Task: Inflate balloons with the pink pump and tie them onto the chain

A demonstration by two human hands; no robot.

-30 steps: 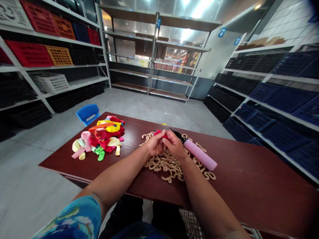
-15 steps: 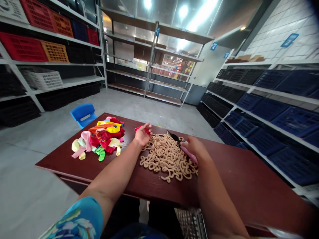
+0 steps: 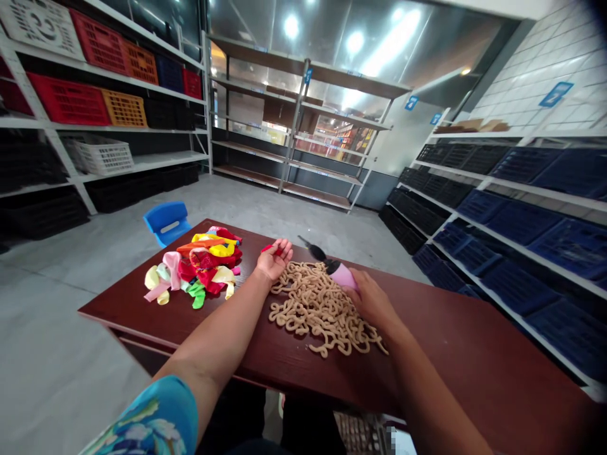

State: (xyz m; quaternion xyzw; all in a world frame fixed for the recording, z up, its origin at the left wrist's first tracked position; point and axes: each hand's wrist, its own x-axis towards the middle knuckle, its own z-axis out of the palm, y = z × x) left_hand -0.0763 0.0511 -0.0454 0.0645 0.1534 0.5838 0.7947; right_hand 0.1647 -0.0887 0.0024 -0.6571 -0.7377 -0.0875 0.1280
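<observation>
My left hand (image 3: 274, 259) is palm up over the table's far side, its fingers curled around a red balloon (image 3: 271, 249) that shows only in part. My right hand (image 3: 372, 297) grips the pink body of what looks like a balloon pump (image 3: 342, 275); its black tapered end points up and left, toward my left hand but apart from it. Beneath the pump spreads a heap of tan, curly, worm-like pieces (image 3: 313, 303). To the left of my left forearm lies a pile of limp balloons (image 3: 202, 262) in red, yellow, pink, green and orange.
Everything lies on a dark red-brown table (image 3: 446, 354). A blue chair (image 3: 167, 222) stands beyond its left corner. Shelves with coloured crates (image 3: 71, 101) line the left wall, and blue crates (image 3: 531, 227) fill the right racks. A metal rack (image 3: 289, 145) stands at the back.
My right hand has lifted and turned the pump, so its black end now points up and left above the pile. The left hand keeps the red balloon. The view has shifted slightly.
</observation>
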